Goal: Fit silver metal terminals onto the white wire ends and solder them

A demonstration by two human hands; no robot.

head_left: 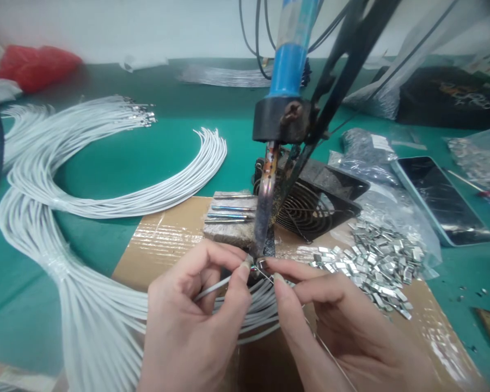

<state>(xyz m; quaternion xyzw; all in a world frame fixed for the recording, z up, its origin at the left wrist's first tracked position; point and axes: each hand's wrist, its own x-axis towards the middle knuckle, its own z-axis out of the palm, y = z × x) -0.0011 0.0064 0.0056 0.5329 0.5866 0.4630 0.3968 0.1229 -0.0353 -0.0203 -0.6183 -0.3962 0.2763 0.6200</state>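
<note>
My left hand (204, 305) pinches a white cable (214, 287) close to its end, just under the tip of a soldering iron (265, 207) clamped upright in a stand. In my right hand (326, 316) a thin strand of solder wire (330, 356) is held between thumb and finger, its end reaching toward the cable end. Between the fingertips is a small metal piece, partly hidden, and whether it touches the iron I cannot tell. More white cables (265, 313) pass beneath both hands.
Bundled white cables (102, 305) spread over the left side. Small metal connector shells (384, 261) lie piled right on the cardboard (159, 239). A fan (310, 201) stands behind the iron; metal rods (231, 215) rest on a block. A phone (445, 201) lies farther right.
</note>
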